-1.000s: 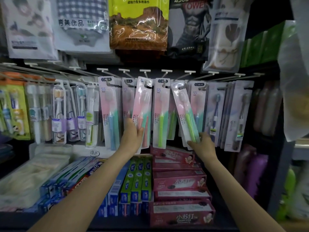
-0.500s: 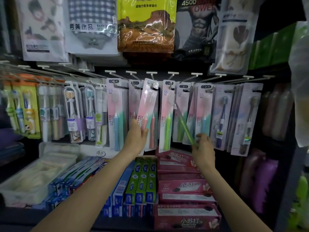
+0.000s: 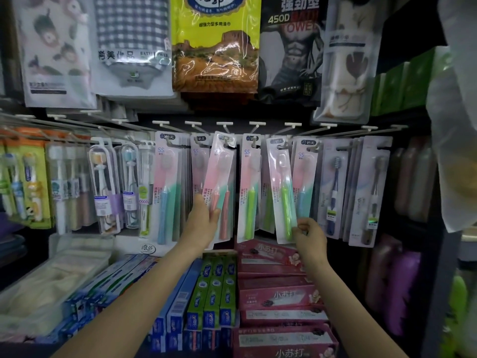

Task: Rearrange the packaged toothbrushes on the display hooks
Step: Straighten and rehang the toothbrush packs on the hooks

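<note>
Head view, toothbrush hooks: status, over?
Left hand holds pink toothbrush pack, tilted on its hook. Right hand pinches bottom of green toothbrush pack, also tilted. Neighbouring packs crowd both; nothing blocks the hands.

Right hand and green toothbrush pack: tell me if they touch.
Touching. The head view shows the right hand pinching the bottom edge of the tilted green toothbrush pack, with fingers curled over its lower corner.
</note>
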A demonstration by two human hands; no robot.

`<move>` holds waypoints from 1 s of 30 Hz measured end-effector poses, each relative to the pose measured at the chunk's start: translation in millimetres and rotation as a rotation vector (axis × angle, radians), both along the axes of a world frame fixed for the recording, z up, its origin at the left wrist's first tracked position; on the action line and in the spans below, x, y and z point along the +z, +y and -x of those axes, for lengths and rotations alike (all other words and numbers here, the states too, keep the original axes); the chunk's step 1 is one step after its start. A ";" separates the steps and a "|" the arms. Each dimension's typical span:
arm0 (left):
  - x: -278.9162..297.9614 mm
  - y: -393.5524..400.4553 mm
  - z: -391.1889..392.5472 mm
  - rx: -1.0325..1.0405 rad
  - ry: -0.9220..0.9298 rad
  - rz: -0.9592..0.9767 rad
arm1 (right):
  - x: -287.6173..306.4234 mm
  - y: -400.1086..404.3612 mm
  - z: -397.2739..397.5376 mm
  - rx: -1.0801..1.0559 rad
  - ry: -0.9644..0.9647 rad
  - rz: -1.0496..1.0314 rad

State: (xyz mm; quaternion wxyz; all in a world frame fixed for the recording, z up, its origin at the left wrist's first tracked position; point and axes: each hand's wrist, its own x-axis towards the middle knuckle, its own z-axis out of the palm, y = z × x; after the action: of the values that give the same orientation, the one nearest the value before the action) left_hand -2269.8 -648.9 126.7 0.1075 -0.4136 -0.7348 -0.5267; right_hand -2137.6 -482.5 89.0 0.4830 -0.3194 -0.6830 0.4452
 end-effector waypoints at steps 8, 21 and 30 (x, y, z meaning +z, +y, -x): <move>-1.0 1.0 2.1 -0.011 -0.008 0.008 | 4.3 -4.3 -1.5 -0.020 -0.101 -0.052; 1.3 -6.2 0.2 0.021 0.009 0.040 | 27.5 -52.9 61.9 0.051 -0.117 -0.210; -2.6 5.4 0.4 -0.018 -0.030 0.008 | 32.6 -30.5 5.8 0.032 -0.098 -0.526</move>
State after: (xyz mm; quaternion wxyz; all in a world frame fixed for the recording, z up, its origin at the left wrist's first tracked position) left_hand -2270.2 -643.5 124.1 0.0902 -0.4125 -0.7348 -0.5309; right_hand -2143.4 -513.0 121.6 0.5088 -0.1932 -0.8027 0.2438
